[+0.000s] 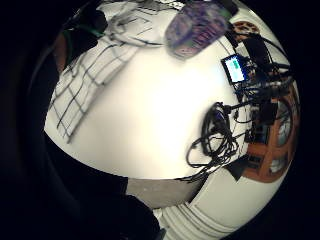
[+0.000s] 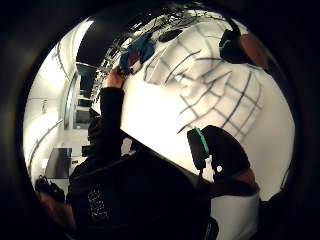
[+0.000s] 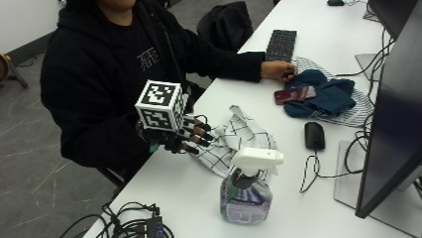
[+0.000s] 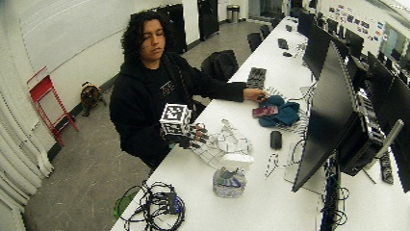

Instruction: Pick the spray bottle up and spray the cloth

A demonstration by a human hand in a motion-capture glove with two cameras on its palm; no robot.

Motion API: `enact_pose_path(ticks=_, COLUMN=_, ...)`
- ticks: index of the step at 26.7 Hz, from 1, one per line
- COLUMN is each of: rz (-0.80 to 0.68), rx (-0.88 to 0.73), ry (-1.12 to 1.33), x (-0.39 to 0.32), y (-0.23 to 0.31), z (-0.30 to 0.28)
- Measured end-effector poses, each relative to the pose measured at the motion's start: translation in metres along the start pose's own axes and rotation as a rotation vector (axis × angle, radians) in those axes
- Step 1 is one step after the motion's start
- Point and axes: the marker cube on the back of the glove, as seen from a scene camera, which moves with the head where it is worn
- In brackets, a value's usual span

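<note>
A clear spray bottle (image 3: 246, 194) with a white trigger head and purple label stands upright on the white table (image 3: 191, 198), close to the front edge. Just behind it lies a crumpled white cloth (image 3: 232, 140) with a black grid pattern. My gloved right hand (image 3: 182, 137) hovers at the table's edge beside the cloth, left of the bottle, with its fingers relaxed and nothing in them. In the little finger side palm view the bottle (image 1: 197, 27) and cloth (image 1: 92, 77) lie apart from the palm. The thumb side palm view looks across the cloth (image 2: 215, 87).
The bare left hand (image 3: 278, 69) rests by a blue garment (image 3: 326, 96) with a dark red phone (image 3: 294, 94) on it. A keyboard (image 3: 282, 44), a mouse (image 3: 314, 135) and a monitor (image 3: 395, 124) stand farther right. A bundle of cables (image 3: 131, 225) lies at the near corner.
</note>
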Motion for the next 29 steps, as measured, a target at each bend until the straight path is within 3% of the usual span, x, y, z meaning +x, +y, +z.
enact_pose_path(ticks=10, rz=0.183, rx=-0.012, ry=0.011, x=0.122, y=-0.024, z=-0.060)
enact_pose_path(ticks=14, rz=0.245, rx=0.083, ry=-0.186, x=0.159, y=-0.058, z=-0.077)
enact_pose_path(ticks=20, rz=0.221, rx=0.185, ry=-0.693, x=0.168, y=-0.112, z=-0.079)
enact_pose_path(ticks=29, rz=0.244, rx=0.295, ry=-0.906, x=0.156, y=-0.152, z=-0.065)
